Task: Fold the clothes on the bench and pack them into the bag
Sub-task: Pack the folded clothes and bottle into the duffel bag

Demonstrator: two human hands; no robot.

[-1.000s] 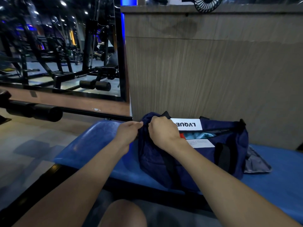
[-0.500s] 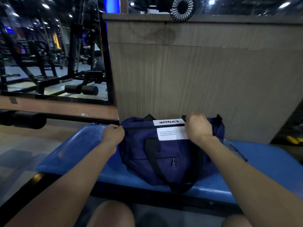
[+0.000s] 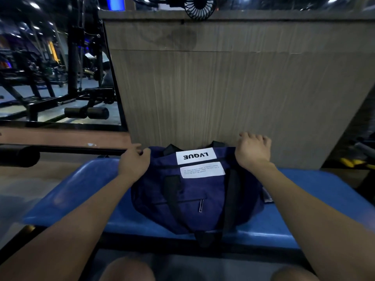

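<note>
A wood-grain wall panel fills the background, with a small black fan on its top edge. Below it, a padded blue bench runs across the view. A navy duffel bag lies on the bench against the panel, white label facing up. The left hand curls its fingers round the bag's left end. The right hand sits at the right end, fingers curled; whether it grips the fabric cannot be told.
</note>
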